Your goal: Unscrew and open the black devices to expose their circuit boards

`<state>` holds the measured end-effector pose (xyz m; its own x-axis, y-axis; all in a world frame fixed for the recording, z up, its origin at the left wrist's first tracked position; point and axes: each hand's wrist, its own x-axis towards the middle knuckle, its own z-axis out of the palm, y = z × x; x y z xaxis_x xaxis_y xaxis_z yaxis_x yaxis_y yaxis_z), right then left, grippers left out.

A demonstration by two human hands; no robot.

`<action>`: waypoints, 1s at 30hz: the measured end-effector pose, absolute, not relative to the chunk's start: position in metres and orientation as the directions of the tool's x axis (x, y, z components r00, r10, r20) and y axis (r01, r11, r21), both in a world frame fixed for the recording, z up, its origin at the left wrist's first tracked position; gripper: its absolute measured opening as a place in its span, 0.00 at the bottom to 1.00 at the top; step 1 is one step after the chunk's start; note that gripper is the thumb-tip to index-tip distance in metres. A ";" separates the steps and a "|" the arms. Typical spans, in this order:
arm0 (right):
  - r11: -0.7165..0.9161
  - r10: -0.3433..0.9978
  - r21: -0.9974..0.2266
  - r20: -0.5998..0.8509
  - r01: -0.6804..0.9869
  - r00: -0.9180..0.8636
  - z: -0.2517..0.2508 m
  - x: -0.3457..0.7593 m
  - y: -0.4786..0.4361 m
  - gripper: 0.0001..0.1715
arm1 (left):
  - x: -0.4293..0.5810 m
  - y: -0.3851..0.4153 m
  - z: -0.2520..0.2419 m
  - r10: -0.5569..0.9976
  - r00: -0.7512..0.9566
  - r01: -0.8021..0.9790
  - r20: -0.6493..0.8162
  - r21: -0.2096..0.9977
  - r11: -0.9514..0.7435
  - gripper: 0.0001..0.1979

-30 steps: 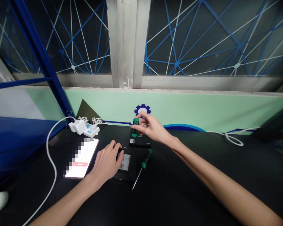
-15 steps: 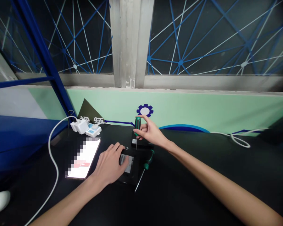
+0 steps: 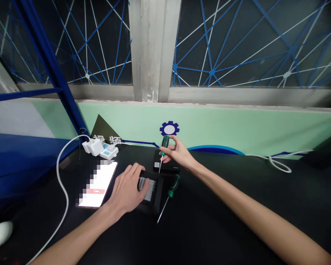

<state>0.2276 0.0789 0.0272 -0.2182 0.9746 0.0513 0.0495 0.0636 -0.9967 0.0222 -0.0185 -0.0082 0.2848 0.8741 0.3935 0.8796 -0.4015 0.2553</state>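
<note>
My left hand [image 3: 129,191] is closed on a flat black device [image 3: 156,206] on the dark table, its thumb over the white label and its fingers at the far left edge. Between the thumb and fingers of my right hand [image 3: 180,152] is a screwdriver [image 3: 164,143] with a green and black handle. Its shaft slants down, with the tip near the device's far right corner; whether it touches cannot be seen. A second green-handled screwdriver [image 3: 170,193] lies right of the device. Behind my right hand is a black box [image 3: 169,167] with a small white code label.
Left of my left hand lies a lit phone [image 3: 102,184]. A white power strip [image 3: 109,151] with a plugged-in charger [image 3: 93,146] stands behind it, and a white cable [image 3: 61,180] curves toward me. A white rounded object [image 3: 0,235] shows at lower left. Another cable [image 3: 281,167] lies back right.
The held screwdriver has gone from nearly upright to tilted, its handle moving slightly right. My left thumb has shifted a little to the left, uncovering more of the label.
</note>
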 end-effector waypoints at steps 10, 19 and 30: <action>-0.080 0.975 -0.997 -0.080 0.010 -0.207 0.021 0.226 0.079 0.44 | 0.023 -0.019 -0.007 0.859 0.292 0.881 0.420 0.230 -0.413 0.11; 0.011 0.973 -0.999 0.001 0.044 -0.232 0.010 0.226 0.082 0.40 | 0.022 -0.019 -0.009 0.873 0.285 0.889 0.395 0.231 -0.394 0.11; 0.109 0.965 -0.989 0.081 0.104 -0.249 0.013 0.217 0.069 0.33 | 0.021 -0.018 -0.011 0.905 0.262 0.899 0.337 0.255 -0.355 0.10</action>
<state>0.2171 0.0693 0.0129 -0.2490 0.9651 0.0807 0.1037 0.1095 -0.9886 0.0211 -0.0180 -0.0106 0.2617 0.9045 0.3366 0.8994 -0.3551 0.2548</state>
